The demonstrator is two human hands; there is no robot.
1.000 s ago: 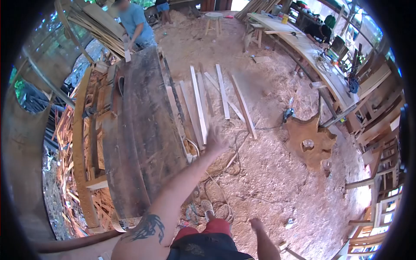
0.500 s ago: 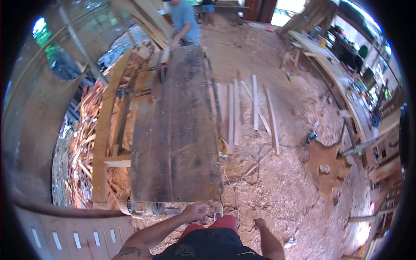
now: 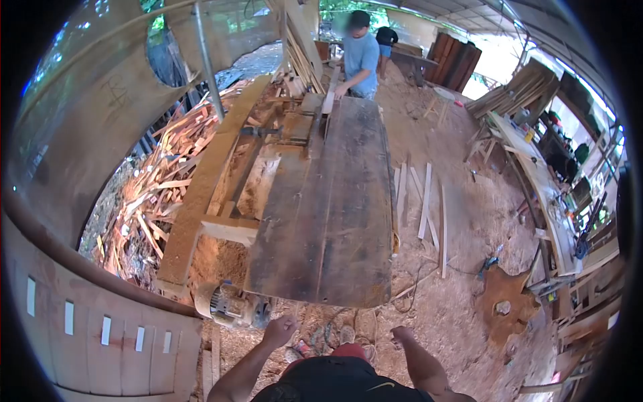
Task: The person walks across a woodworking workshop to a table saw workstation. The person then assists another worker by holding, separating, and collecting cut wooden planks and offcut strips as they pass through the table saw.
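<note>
My left hand [image 3: 280, 331] hangs with fingers curled in, just short of the near edge of a long dark wooden tabletop [image 3: 321, 221]. Nothing shows in it. To its left, below the tabletop's corner, sits an electric motor [image 3: 228, 305]. Out to the right side, over the sawdust floor, is my right hand [image 3: 402, 333], its fingers also curled and nothing visible in them. Neither hand touches the tabletop. At the far end a person in a blue shirt [image 3: 362, 60] has a hand on a pale wood strip [image 3: 328, 102] lying on the table.
A thick beam [image 3: 214, 181] runs along the table's left side, with a heap of wood offcuts [image 3: 157, 201] beyond. Long strips [image 3: 426, 201] lie on the floor at right. Farther right are a star-shaped wood slab [image 3: 507, 305] and a long workbench [image 3: 539, 181]. Cords cross the floor.
The view has tilted up and swung left, showing more of the far workshop and the motor. My left hand has moved left relative to my body. The other person still stands at the far end.
</note>
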